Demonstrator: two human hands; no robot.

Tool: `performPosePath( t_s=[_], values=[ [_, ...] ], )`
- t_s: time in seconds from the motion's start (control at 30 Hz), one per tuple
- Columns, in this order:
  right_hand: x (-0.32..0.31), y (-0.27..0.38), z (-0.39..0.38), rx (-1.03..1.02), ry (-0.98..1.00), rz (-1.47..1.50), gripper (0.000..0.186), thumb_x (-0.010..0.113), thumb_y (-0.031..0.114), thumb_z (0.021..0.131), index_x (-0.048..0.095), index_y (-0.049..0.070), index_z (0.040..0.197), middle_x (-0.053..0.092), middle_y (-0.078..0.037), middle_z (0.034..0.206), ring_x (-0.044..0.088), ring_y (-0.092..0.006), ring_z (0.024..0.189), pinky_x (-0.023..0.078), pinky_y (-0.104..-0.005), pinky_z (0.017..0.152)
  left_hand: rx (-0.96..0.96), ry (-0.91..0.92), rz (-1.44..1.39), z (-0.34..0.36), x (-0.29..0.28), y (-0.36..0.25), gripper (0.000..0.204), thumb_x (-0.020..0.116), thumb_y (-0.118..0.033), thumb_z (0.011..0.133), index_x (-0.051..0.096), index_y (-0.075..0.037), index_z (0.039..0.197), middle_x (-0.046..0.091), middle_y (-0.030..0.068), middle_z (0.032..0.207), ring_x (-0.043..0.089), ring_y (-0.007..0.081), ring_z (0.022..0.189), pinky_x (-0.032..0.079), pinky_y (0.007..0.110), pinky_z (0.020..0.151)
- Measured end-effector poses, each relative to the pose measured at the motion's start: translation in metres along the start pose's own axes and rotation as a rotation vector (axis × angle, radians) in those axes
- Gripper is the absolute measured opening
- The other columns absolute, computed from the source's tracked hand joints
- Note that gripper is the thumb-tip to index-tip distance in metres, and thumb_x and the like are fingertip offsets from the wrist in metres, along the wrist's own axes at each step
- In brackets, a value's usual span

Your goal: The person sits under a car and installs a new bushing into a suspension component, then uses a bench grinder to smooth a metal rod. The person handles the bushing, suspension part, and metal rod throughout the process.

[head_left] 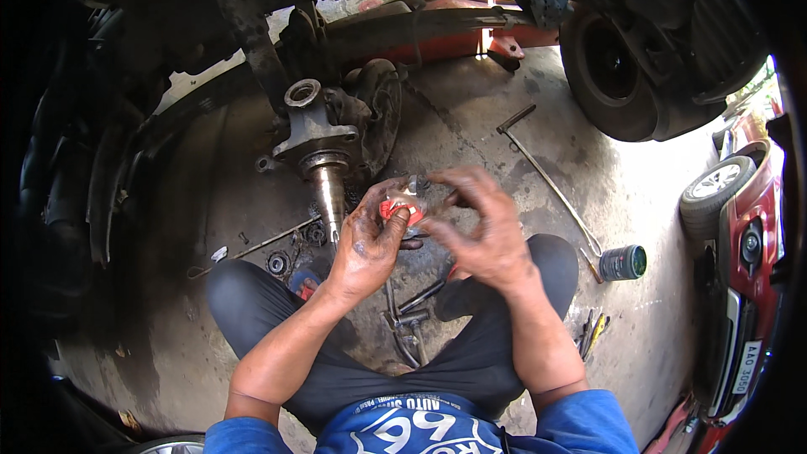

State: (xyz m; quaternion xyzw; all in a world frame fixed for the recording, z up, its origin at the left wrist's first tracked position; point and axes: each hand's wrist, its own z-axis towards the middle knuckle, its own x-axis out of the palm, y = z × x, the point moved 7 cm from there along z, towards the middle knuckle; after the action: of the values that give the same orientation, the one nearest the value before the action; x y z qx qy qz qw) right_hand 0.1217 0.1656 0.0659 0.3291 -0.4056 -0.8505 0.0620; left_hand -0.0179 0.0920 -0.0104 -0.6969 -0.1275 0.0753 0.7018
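My left hand [367, 240], its skin smeared with dark grease, pinches a small red-and-clear plastic packet [393, 206] under the thumb. What the packet contains is too small to make out. Just right of it is my right hand [487, 235], slightly blurred, with thumb and fingers curved and apart around the packet's edge. Nothing shows between those fingers. Beyond my left hand stands a greasy steering knuckle [313, 130], its shiny spindle [329, 189] pointing toward me.
A long wrench bar [551, 172] lies on the concrete at the right, near a dark jar [622, 263]. Bearing parts [277, 263] rest by my left knee, and hand tools [408, 319] lie between my legs. A tire [614, 67] and vehicle underside hang overhead; a red car [748, 269] stands right.
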Motion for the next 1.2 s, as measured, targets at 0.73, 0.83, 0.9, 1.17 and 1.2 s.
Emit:
performPosePath(
  t_s=[0.73,0.83,0.9,1.17,1.2],
  values=[
    [0.015,-0.008,-0.010,-0.062,0.320,-0.015,0.069,0.068,-0.009,0.072,0.056,0.012,0.137,0.051,-0.018,0.131,0.055,-0.0400,0.122,0.049,-0.0453,0.101,-0.513,0.050,-0.374,-0.015,0.005,0.035,0.040,0.050,-0.039,0.106,0.064,-0.002,0.101,0.068,0.0090,0.080,0.065,0.0169,0.061,0.047,0.028,0.048],
    [0.017,-0.001,-0.011,-0.125,0.353,0.036,0.056,0.073,-0.007,0.073,0.065,0.011,0.125,0.056,-0.016,0.128,0.058,-0.0370,0.119,0.051,-0.0447,0.098,-0.539,0.041,-0.427,-0.016,0.005,0.037,0.042,0.048,-0.039,0.108,0.063,0.000,0.102,0.066,0.0082,0.079,0.064,0.0158,0.058,0.052,0.029,0.051],
    [0.019,0.004,-0.011,-0.219,0.390,0.037,0.044,0.074,-0.005,0.075,0.069,0.009,0.117,0.060,-0.015,0.124,0.059,-0.0354,0.117,0.052,-0.0431,0.096,-0.533,0.017,-0.507,-0.016,0.006,0.037,0.045,0.047,-0.041,0.108,0.064,0.000,0.100,0.064,0.0067,0.072,0.060,0.0131,0.054,0.048,0.026,0.049],
    [-0.027,-0.055,-0.013,0.472,-0.052,0.401,0.013,0.075,0.007,0.090,0.073,-0.003,0.098,0.073,-0.008,0.091,0.068,-0.0133,0.082,0.055,-0.0276,0.075,-0.236,0.304,0.619,-0.017,0.019,0.065,0.039,0.056,-0.033,0.103,0.068,0.003,0.094,0.070,0.0136,0.073,0.068,0.0267,0.064,0.053,0.040,0.060],
    [-0.031,-0.059,-0.015,0.519,-0.100,0.493,0.014,0.078,0.007,0.087,0.073,-0.004,0.095,0.073,-0.006,0.084,0.067,-0.0114,0.077,0.054,-0.0270,0.071,-0.213,0.395,0.854,-0.021,0.023,0.074,0.035,0.059,-0.031,0.100,0.068,0.003,0.096,0.071,0.0158,0.077,0.070,0.0309,0.071,0.055,0.043,0.065]
  ],
)
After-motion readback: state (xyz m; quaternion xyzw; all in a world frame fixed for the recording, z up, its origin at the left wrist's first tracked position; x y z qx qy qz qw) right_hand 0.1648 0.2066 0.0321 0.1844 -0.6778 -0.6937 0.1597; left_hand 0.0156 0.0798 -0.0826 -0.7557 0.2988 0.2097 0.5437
